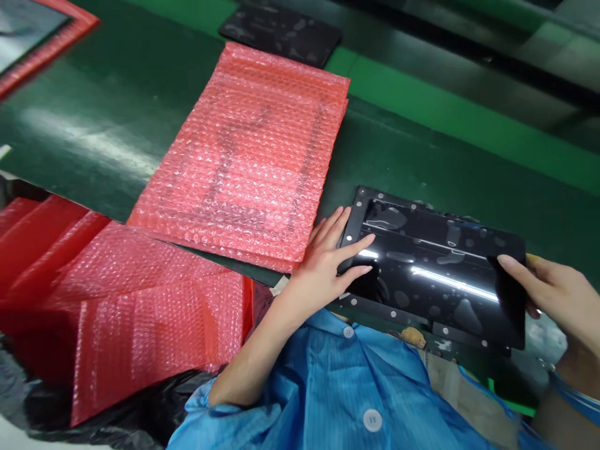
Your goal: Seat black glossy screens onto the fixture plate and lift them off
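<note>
A glossy black panel [435, 275] with a film full of bubbles and round silver dots along its rim lies at the table's front edge. My left hand [323, 256] rests on its left end with the fingers spread. At the right end my right hand [553, 287] grips the panel, thumb on top and fingers beneath. Just left of my left hand is a red bubble-wrap pouch [253, 156], lying flat with dark shapes showing through; the fingers are close to its lower right corner.
Below the table's left edge, red bubble-wrap pouches [159, 312] lie in a black plastic bag [154, 406]. Another black panel [281, 31] is at the back of the green table [84, 131]. A red-wrapped panel [32, 31] sits at the far left.
</note>
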{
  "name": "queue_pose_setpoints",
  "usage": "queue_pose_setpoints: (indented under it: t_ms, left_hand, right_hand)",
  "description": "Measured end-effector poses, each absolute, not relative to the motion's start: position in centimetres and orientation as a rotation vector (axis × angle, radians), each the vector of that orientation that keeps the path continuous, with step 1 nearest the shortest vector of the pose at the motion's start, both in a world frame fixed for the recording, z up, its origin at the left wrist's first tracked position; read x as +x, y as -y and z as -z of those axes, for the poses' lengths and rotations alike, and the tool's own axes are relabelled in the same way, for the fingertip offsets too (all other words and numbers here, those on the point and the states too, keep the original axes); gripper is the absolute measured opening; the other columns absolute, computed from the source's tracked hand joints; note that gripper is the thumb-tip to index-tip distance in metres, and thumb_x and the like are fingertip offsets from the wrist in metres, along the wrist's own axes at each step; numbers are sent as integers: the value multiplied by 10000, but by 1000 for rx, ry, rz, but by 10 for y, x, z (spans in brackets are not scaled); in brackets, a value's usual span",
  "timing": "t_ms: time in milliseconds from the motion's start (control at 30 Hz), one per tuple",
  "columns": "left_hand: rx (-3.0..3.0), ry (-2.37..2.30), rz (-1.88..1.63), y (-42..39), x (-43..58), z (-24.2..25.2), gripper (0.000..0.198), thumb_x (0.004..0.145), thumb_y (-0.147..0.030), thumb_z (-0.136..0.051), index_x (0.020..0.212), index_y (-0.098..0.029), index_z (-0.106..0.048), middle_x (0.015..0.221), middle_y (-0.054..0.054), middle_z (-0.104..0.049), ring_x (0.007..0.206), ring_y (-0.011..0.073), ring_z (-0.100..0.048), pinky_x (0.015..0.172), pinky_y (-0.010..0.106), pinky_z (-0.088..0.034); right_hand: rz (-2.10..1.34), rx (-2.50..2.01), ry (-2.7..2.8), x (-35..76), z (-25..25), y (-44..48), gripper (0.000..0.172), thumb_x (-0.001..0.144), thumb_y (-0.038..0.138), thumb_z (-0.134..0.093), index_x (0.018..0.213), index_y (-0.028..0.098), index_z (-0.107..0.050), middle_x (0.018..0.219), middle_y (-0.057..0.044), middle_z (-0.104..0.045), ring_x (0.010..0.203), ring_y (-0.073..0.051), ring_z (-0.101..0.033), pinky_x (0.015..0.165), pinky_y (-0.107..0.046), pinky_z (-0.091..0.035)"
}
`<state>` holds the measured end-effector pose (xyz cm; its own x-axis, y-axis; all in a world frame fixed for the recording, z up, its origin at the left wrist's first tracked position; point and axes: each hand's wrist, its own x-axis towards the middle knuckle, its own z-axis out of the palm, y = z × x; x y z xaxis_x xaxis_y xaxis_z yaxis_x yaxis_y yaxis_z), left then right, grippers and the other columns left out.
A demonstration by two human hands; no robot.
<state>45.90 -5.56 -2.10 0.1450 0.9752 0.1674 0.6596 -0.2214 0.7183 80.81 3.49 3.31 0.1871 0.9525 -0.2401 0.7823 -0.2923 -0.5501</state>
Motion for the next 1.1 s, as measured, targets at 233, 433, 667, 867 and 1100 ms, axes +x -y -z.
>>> queue_pose_setpoints:
  t_ms: [233,433,667,867,1100]
  left_hand:
    - [1954,-1571,-798,52,450,21,445,957,-414,-607,1394,-328,-607,1660,81,-305,1538,303,-268,1214,588,-284]
    - [2187,-1743,-798,52,468,6,466,952,-331,-607,1417,-340,-582,1667,76,-286,1534,360,-258,1151,626,-364]
    - [2642,-1044,-499,55,581,-3,537,977,-397,-560,1469,-188,-515,1613,118,-398,1519,298,-317,1197,501,-344]
    - [2773,-1038,-410,49,605,8,452,1016,-392,-476,1377,-157,-615,1530,107,-516,1437,281,-461,1177,444,-376]
    - [2736,-913,-289,34,594,-11,459,1011,-424,-484,1372,-177,-622,1524,117,-524,1419,294,-481,1154,479,-405]
  right_hand:
    - [-319,-2408,2187,788,-41,-46,579,794,774,-520,547,263,-633,585,-53,-602,527,-209,-499,560,-334,-296]
    - [-474,-2186,1984,802,-43,-71,394,878,540,-515,623,241,-538,562,-9,-589,583,-178,-526,598,-292,-313]
    - [-730,-2126,2050,808,-21,-103,424,751,581,-711,653,233,-489,585,7,-587,598,-159,-535,575,-279,-323]
    - [-581,-2246,2154,794,-22,-112,453,684,601,-800,706,231,-540,710,-23,-648,696,-196,-590,574,-286,-310]
    - [-641,-2143,2046,798,-17,-107,409,693,522,-828,718,223,-550,761,-23,-679,747,-200,-614,616,-282,-316]
